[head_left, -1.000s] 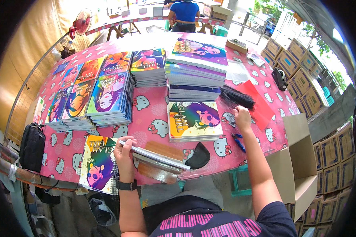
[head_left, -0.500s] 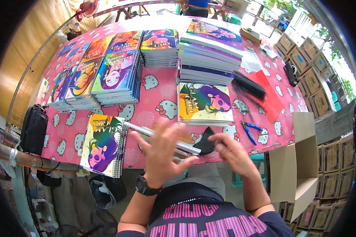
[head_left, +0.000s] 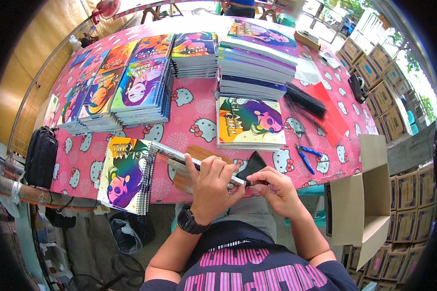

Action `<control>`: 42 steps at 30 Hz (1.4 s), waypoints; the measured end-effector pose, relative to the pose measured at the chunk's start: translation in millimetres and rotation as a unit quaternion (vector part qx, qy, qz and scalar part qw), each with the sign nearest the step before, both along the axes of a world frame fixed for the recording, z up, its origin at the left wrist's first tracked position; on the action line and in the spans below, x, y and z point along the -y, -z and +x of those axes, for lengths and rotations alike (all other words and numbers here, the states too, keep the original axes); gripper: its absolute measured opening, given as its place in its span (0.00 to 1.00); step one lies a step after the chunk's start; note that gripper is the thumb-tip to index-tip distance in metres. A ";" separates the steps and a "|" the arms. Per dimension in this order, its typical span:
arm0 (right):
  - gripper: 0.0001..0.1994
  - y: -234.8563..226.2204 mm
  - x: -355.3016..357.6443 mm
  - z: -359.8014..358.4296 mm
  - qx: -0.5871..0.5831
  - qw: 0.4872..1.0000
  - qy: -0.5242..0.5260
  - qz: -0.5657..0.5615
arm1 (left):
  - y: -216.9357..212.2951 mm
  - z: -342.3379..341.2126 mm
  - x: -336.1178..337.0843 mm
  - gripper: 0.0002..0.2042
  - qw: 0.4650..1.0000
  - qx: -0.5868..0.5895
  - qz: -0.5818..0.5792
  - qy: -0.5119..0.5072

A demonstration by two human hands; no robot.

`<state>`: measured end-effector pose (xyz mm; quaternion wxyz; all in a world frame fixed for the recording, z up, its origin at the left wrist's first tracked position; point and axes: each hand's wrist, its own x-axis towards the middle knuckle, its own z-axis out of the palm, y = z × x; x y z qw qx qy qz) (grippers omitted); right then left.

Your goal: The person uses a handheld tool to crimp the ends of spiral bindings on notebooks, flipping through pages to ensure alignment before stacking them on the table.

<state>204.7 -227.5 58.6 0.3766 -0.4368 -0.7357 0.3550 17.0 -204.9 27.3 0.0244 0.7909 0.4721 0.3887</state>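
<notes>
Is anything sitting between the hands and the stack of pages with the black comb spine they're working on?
Nothing visible. The left hand already grips the thin stack of pages, and the right hand pinches the black plastic comb spine at its end, at the near edge of the pink patterned table.

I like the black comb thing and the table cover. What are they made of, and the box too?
The black comb strip looks like plastic: thin even teeth with a dull sheen. The pink table cover seems to be vinyl or oilcloth, since it lies smooth, glossy and printed with cartoon cats. The open box looks like plain brown cardboard, matte, with folded flaps.
</notes>
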 end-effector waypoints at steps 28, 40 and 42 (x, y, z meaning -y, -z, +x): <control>0.34 91.7 -32.8 21.6 0.335 0.939 0.068 0.027 | -9.3 -19.0 -5.7 0.07 0.993 0.020 -0.035 0.107; 0.31 26.7 -50.8 26.8 -0.162 0.960 -0.153 -0.168 | -17.6 -36.6 -5.5 0.11 0.996 0.029 -0.064 0.062; 0.28 11.9 -49.2 16.0 -0.143 0.961 -0.208 -0.117 | -24.8 -47.7 -6.0 0.14 0.996 0.042 -0.081 0.014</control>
